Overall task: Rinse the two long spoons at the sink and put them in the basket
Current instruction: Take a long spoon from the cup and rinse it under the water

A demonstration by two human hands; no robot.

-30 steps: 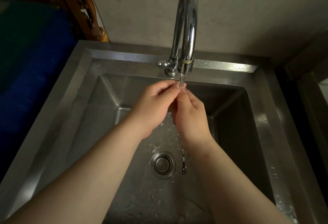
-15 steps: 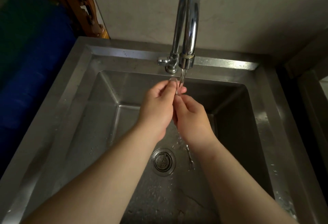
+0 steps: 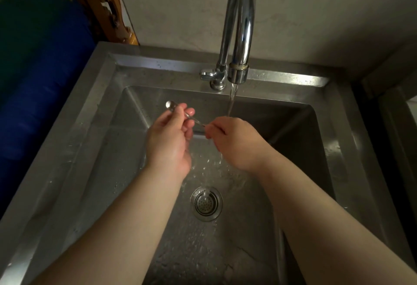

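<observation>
Both hands are over the steel sink (image 3: 108,113), holding one long thin metal spoon (image 3: 169,105). Its small bowl sticks out to the upper left past my left hand (image 3: 168,140), whose fingers pinch the stem near the bowl. My right hand (image 3: 234,141) pinches the other end of the handle, right under the stream of water (image 3: 232,97) from the tap (image 3: 239,36). The spoon lies nearly level, sloping down to the right. A second spoon and the basket are not in view.
Water splashes onto the sink floor around the round drain strainer (image 3: 206,203). The tap lever (image 3: 206,75) sits at the back rim. A blue and green object (image 3: 38,81) and carved wood (image 3: 110,11) stand left of the sink. A dark gap borders the right side.
The hands have drawn apart from under the tap. The spoon, held upright before with its handle hanging down, now lies nearly level with its bowl to the left.
</observation>
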